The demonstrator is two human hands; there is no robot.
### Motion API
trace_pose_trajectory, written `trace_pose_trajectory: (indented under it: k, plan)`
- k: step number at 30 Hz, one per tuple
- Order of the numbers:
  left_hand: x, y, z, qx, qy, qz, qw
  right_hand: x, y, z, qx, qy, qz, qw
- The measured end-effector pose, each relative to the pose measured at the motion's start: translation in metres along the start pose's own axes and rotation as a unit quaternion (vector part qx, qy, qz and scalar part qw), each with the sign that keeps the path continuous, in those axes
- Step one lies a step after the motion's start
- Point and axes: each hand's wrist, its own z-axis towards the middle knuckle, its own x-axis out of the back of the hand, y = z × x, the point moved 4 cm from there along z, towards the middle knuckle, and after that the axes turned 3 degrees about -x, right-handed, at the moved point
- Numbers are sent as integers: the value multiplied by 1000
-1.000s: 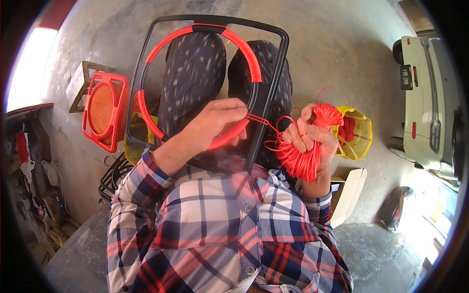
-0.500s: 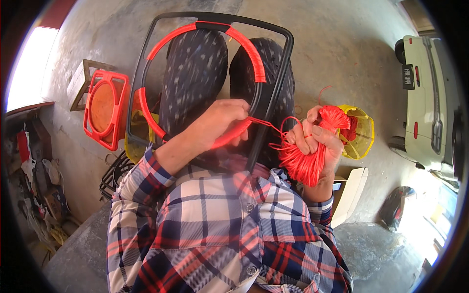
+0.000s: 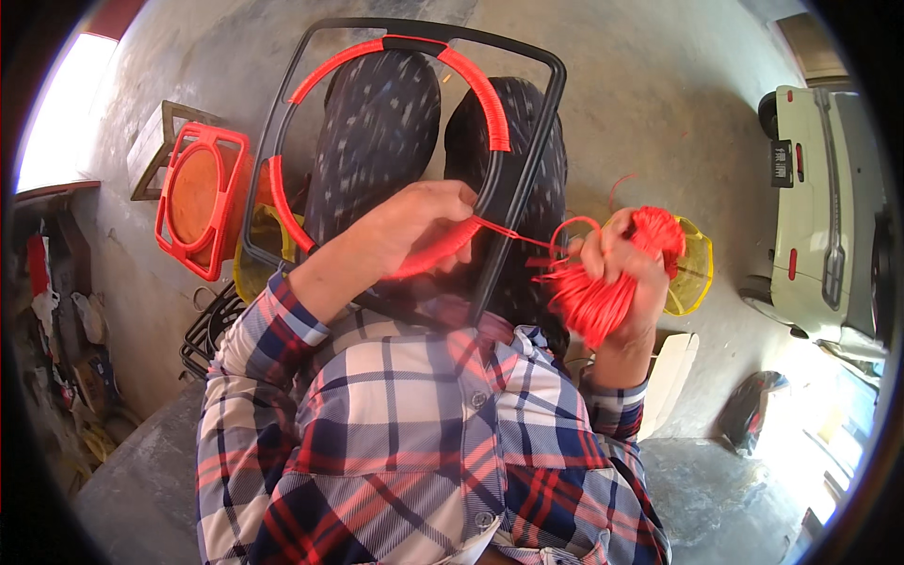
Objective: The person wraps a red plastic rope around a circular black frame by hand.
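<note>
A black metal frame (image 3: 549, 127) with a round ring inside it rests across my lap. Red cord (image 3: 482, 92) is wound tightly over several stretches of the ring, with bare black parts between. My left hand (image 3: 424, 221) grips the ring at its lower right, fingers curled round it and partly hidden behind. Off to the right, my right hand (image 3: 626, 264) is closed on a thick bundle of red cord (image 3: 593, 306). A strand runs from the ring at my left hand, past the frame's right bar, to the bundle, with a loose loop near my right fingers.
A red frame with a round ring (image 3: 212, 141) leans by a small stool (image 3: 169, 127) on the left. Yellow baskets (image 3: 699, 273) stand on both sides of my legs. A pale vehicle (image 3: 805, 235) is at the far right, and cardboard (image 3: 673, 381) lies near my right elbow.
The bundle has tilted and shifted slightly up with my right hand, and a larger loop of cord now stands by its fingers. My left hand keeps its grip on the ring.
</note>
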Motion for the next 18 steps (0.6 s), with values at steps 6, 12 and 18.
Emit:
trace_pose_trajectory:
  k: [6,12,18]
  plan:
    - [16,-2,-6,0,11,-68,998,147,-50,2,13,200,-83,976]
    - [21,-8,-7,-10,17,-89,996,338,-93,-37,198,356,52,912]
    - [16,-6,-4,-9,-5,-77,997,151,-48,-15,93,152,-42,983]
